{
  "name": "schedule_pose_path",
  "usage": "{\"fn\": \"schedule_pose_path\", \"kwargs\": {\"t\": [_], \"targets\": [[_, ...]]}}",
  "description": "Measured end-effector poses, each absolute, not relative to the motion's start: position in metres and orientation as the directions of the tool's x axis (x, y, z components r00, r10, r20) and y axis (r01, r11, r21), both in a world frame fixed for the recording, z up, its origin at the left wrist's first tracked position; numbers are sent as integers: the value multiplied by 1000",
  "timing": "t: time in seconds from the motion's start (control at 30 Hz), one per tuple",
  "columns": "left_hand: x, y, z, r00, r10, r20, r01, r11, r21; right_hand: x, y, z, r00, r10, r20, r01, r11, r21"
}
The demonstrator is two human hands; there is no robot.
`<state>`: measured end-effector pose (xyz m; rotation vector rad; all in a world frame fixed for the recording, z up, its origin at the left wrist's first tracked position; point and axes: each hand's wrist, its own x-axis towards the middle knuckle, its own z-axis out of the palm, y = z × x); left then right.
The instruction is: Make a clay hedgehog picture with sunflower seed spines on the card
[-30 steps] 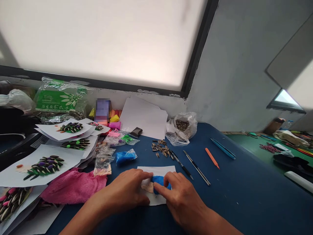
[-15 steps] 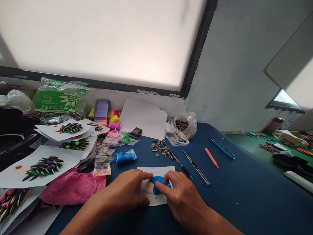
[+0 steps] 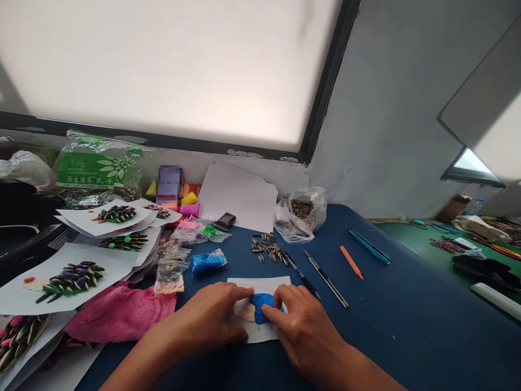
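Observation:
A small sheet of white paper (image 3: 266, 332) lies on the table in front of me. Spread flat on it is blue modelling clay (image 3: 262, 307), touching a pale peach patch of clay (image 3: 246, 313) at its left. Short pen lines show below the blue. My left hand (image 3: 211, 315) rests on the sheet's left side, index finger and thumb apart. My right hand (image 3: 303, 320) is bent over the right end of the blue clay, with thumb and index finger on it; the other fingers are partly hidden.
Sunflower seeds (image 3: 266, 248), a pen (image 3: 301, 275), a craft knife (image 3: 326, 279), an orange marker (image 3: 351, 263) and blue tweezers (image 3: 369, 247) lie beyond the sheet. Bagged blue clay (image 3: 207, 263), a pink cloth (image 3: 122, 315) and stacked seed pictures (image 3: 109, 263) are at left. A seed bag (image 3: 303, 214) stands behind.
My right thumb has shifted slightly rightward on the blue clay. My left hand stays almost where it was, and the paper has hardly moved.

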<state>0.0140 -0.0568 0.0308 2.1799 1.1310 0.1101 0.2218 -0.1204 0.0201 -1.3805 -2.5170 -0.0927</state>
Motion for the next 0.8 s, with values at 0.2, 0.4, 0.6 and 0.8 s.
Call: {"fn": "schedule_pose_path", "kwargs": {"t": [0.2, 0.4, 0.6, 0.8], "targets": [[11, -55, 26, 629, 762, -153, 643, -399, 654, 221, -120, 19, -500, 802, 327, 825, 556, -102], [13, -51, 37, 646, 762, -33, 224, -148, 963, 222, -118, 24, -363, 809, 463, 746, 550, -376], [26, -58, 31, 746, 665, -42, -85, 158, 984, 217, -119, 35, -270, 869, 414, 502, 494, -710], [28, -64, 28, 823, 568, -8, -143, 220, 965, 216, -118, 37, -272, 923, 271, 432, 368, -823]]}}
